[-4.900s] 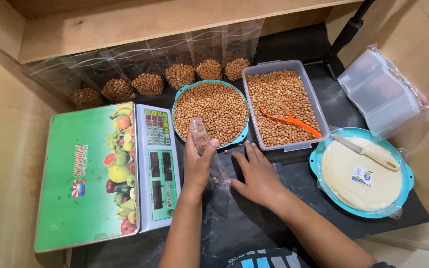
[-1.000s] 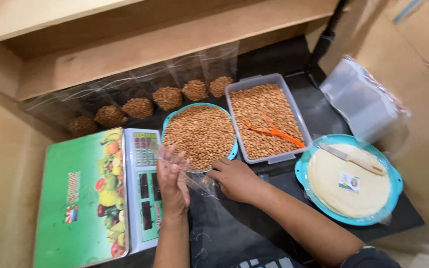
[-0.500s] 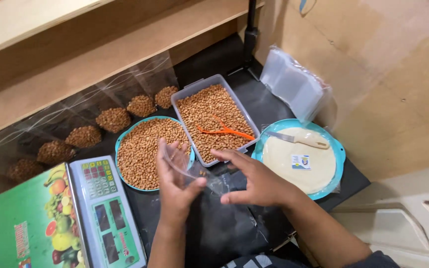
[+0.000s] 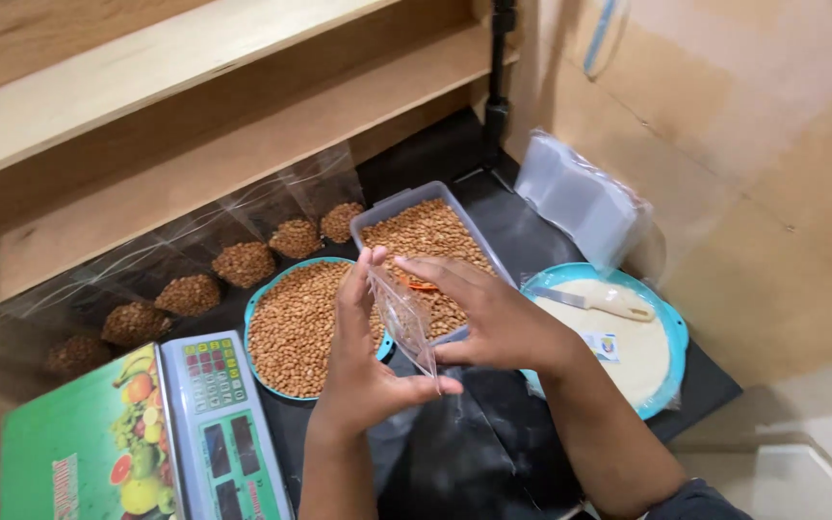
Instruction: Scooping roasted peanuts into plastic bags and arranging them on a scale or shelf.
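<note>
Both hands are up off the tabletop [image 4: 493, 443] with a small clear plastic pouch [image 4: 403, 318] between them, held over the round teal tray of peanuts [image 4: 291, 332]. Left hand [image 4: 363, 371] has its fingers closed on the lower edge, right hand [image 4: 493, 323] pinches the upper side. Looks like the bag-opening step; spreading the mouth needs a careful two-sided pull. Hard to tell if anything's inside the pouch. The orange scoop [image 4: 419, 284] is mostly hidden behind the right hand, and the scale [image 4: 137, 433] is cut off.
</note>
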